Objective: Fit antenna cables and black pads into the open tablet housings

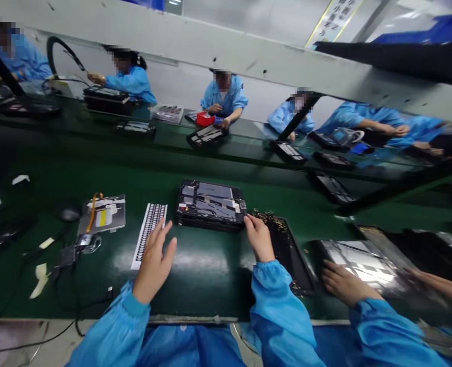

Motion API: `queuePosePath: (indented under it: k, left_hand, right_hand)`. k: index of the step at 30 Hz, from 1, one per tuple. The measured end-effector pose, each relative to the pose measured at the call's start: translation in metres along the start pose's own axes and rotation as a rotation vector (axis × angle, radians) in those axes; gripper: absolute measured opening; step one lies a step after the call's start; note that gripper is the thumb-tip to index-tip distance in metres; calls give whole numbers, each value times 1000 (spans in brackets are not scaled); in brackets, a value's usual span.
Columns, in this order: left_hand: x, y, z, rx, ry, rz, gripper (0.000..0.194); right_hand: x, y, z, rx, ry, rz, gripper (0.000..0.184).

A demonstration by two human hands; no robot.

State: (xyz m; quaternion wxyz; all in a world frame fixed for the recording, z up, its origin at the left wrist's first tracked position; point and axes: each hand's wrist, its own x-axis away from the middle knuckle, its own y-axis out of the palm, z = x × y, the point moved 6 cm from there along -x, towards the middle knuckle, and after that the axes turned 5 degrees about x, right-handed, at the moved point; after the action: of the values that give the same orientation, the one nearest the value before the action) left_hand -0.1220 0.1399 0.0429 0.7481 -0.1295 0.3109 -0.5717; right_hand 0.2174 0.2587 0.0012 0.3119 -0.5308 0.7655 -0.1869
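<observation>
In the middle of the green bench lies a stack of opened tablets (212, 204); grey batteries and cables show in the top one. My right hand (259, 238) has its fingers closed at the stack's near right corner. Left of it, my left hand (155, 262) is open, fingers apart, and holds nothing. Beneath its fingertips lies a white sheet with rows of black marks (146, 239). A black tray (293, 255) sits just right of my right hand, with many small gold-coloured pieces (270, 220) along its far edge.
A silver panel with an orange ribbon cable (103, 213), a dark mouse (69, 211) and a cable with adapter (68, 255) lie left. A co-worker's hand (346, 283) rests on a shiny device (363, 262) at right. Further workers sit behind a raised shelf (165, 135).
</observation>
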Motion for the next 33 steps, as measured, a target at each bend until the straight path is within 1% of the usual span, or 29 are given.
queuePosePath:
  k: [2,3,5,6,7,9,10,11,12,14,16,20,23,26,29,31,33]
  left_hand:
    - [34,-28,-8,-104,-2,-4,35]
    - [46,-41,-16,-165,-15,5,30]
    - [61,-63,-34,-264,-27,20,23]
    - [64,-69,-42,-295,-20,7,22]
    - [63,-71,-49,-310,-1,-26,23]
    - [58,-67,-59,-310,63,-135,32]
    - [55,-62,-63,-304,94,-191,39]
    - [51,-57,-66,-295,113,-242,45]
    - [49,-52,-69,-284,124,-283,49]
    - [46,-46,-75,-259,121,-334,53]
    - [47,-43,-80,-240,114,-362,52]
    - [50,-44,-85,-221,128,-366,48]
    - [49,-44,-80,-225,146,-335,47]
    - [46,-43,-71,-268,147,-298,43]
    - [43,-42,-65,-296,135,-291,40]
    - [42,-42,-64,-302,126,-303,40]
    - [42,-42,-65,-315,121,-312,40]
  right_hand:
    - [15,-7,-16,39,-6,59,62]
    - [26,-9,-30,62,-30,114,60]
    - [57,-4,-69,71,-146,188,49]
    - [75,5,-94,46,-244,162,39]
    - [94,21,-119,-7,-352,62,29]
    - [135,64,-165,-90,-546,-249,15]
    - [153,84,-181,-89,-605,-376,13]
    - [167,103,-192,-69,-644,-476,11]
    - [178,119,-199,-37,-661,-537,10]
    - [188,140,-203,27,-662,-589,7]
    - [191,149,-202,77,-661,-605,6]
    - [190,150,-195,139,-668,-626,6]
    - [186,145,-188,152,-630,-615,6]
    - [184,143,-186,204,-647,-612,4]
    - [185,149,-191,363,-721,-641,8]
    - [187,156,-194,493,-767,-660,13]
    - [187,161,-197,568,-788,-665,15]
